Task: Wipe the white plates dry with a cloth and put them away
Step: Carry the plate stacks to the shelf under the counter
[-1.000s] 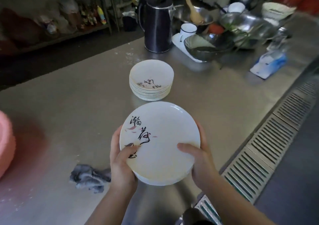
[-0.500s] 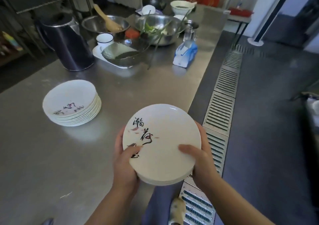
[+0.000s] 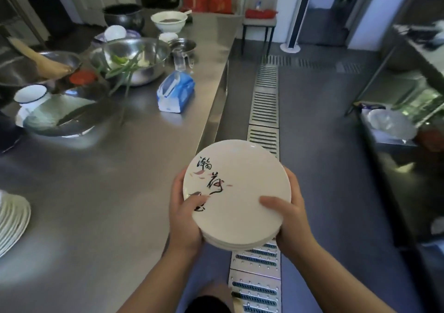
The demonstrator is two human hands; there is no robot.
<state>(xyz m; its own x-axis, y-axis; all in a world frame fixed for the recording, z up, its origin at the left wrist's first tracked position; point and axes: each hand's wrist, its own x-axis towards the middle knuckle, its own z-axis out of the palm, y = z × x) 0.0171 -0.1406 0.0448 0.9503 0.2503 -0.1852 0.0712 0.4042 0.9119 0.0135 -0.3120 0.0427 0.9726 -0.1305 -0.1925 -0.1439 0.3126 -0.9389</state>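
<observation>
The near stretch of the desk (image 3: pixel 101 192) lies bare between the stack of plates (image 3: pixel 12 224) at its left edge and the metal bowls (image 3: pixel 134 58) and tissue pack (image 3: pixel 175 92) crowding its far end; the floor aisle (image 3: pixel 319 144) beside the drain grate (image 3: pixel 264 106) is open.

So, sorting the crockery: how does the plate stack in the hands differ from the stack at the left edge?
The held stack is carried off the steel counter by the left hand and right hand; the counter stack rests untouched. The held stack shows fully, the counter stack is cropped. Both are white.
</observation>
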